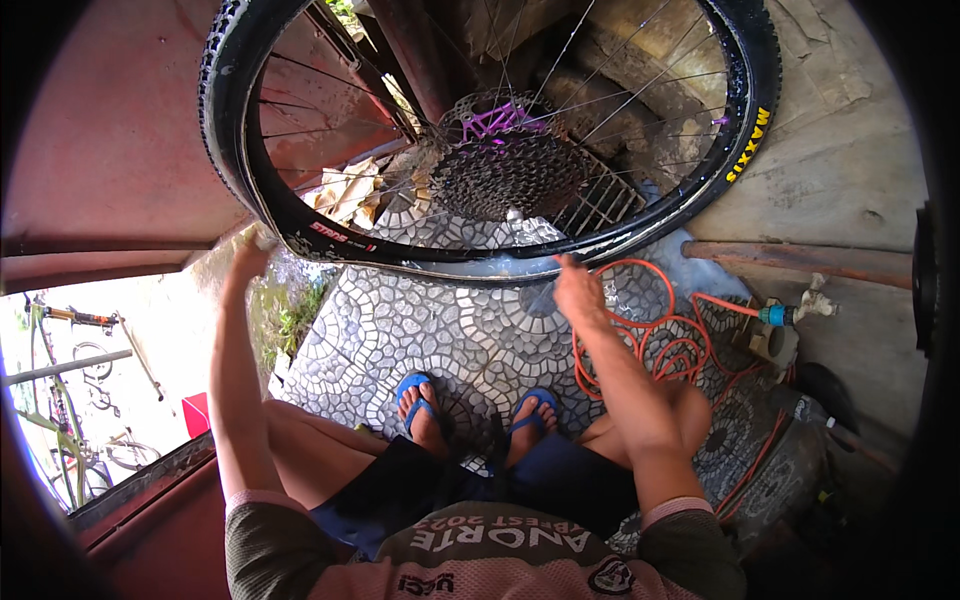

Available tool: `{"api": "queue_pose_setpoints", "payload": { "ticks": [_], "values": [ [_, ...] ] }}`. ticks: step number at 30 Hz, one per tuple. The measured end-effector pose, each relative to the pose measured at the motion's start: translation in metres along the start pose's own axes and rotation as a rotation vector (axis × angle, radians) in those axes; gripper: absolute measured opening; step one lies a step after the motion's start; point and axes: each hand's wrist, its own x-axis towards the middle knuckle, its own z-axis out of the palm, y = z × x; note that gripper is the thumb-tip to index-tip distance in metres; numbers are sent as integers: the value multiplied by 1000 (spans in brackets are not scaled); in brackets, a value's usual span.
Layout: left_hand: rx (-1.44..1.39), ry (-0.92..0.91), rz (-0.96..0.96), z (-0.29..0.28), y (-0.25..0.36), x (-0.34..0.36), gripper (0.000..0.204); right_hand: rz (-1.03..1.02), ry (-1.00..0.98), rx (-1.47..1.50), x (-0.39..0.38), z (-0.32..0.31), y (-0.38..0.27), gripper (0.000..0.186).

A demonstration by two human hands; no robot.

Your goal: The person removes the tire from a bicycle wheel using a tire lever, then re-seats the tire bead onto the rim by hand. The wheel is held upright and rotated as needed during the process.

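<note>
A bicycle wheel (672, 212) stands in front of me, with a black tire (222, 130), a purple hub and a large dark cassette (505, 170). Along its lower side the tire sits loose from the rim, and whitish residue shows there. My left hand (256, 248) is closed on the tire at the wheel's lower left. My right hand (580, 292) is at the bottom of the wheel, its fingers curled and closed against the tire edge. What it grips is hidden; a dark blur shows beside it.
A coiled orange hose (640, 325) lies on the patterned stone floor (370, 320), by a tap with a blue fitting (778, 315) at right. A metal drain grate (603, 200) is behind the wheel. Red metal panels (120, 130) stand at left, and bicycles (65, 400) are outside.
</note>
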Motion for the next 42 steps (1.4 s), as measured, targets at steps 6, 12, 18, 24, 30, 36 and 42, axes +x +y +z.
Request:
{"api": "queue_pose_setpoints", "payload": {
  "ticks": [6,12,18,24,30,36,42],
  "values": [
    [-1513,-151,848,-91,192,-23,78,-79,98,119,-31,97,-45,50],
    [-717,741,494,-144,276,-78,56,-1,162,244,-23,39,-11,24],
    [-478,847,511,-207,325,-145,52,340,469,120,-12,-49,80,22],
    [-361,981,690,-216,396,-158,68,384,629,-31,17,-93,107,20],
    [-280,985,574,-212,404,-141,64,259,292,55,41,-24,65,22],
    [-293,930,723,-221,393,-120,74,251,329,128,40,-6,90,20],
    [-605,457,610,-184,301,-74,73,371,416,117,47,-29,90,22]
  ]
}}
